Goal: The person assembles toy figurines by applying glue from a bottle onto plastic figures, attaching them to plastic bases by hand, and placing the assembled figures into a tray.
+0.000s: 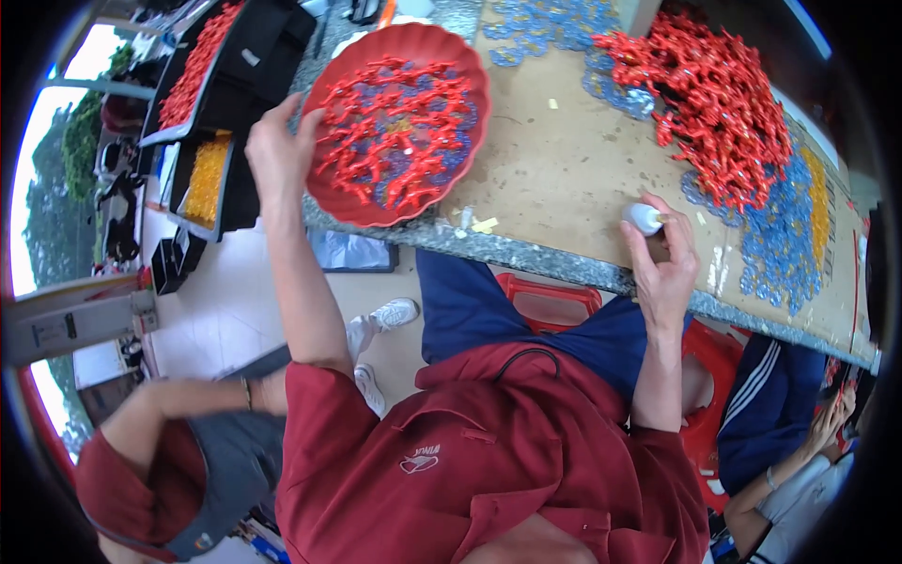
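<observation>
A red round tray (421, 42) with a scalloped rim rests at the left of the table. Small red plastic figures (385, 160) and translucent blue pieces lie in it. My left hand (282, 150) is closed on the tray's left rim, thumb toward the inside. Over the table's front edge, my right hand (667, 254) holds a small white squeeze bottle (643, 219) between thumb and fingers. To its far right rises a big heap of red plastic pieces (719, 113), with flat blue translucent pieces (780, 249) spread beside it.
Brown cardboard (554, 150) covers much of the granite-edged table. More blue pieces (536, 23) lie at the back, yellow ones (815, 207) at the right. Black bins (249, 85) stand left. One co-worker (169, 451) is at my left, another (799, 489) at my right.
</observation>
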Demonstrator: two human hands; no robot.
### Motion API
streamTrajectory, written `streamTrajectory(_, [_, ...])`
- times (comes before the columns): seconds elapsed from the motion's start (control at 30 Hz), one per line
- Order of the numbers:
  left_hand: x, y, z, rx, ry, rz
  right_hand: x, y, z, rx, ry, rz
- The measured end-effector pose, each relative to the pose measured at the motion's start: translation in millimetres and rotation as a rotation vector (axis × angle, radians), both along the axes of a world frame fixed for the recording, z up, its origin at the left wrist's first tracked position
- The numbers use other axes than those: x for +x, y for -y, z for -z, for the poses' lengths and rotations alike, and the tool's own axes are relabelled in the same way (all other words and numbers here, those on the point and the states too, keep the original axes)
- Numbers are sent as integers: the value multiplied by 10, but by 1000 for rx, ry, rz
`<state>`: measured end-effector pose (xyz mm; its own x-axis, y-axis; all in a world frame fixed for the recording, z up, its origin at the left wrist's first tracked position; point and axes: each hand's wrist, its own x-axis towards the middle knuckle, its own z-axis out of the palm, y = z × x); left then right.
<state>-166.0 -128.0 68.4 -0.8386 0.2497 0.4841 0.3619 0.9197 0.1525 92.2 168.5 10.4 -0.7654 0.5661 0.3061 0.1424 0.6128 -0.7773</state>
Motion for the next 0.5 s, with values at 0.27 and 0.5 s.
streamTrajectory(0.27, [1079, -1654, -173, 410, 468, 693, 21, -20, 266, -191, -360, 14])
streamTrajectory(0.5, [698, -2735, 507, 470, 57, 657, 132, -46, 199, -250, -336, -8])
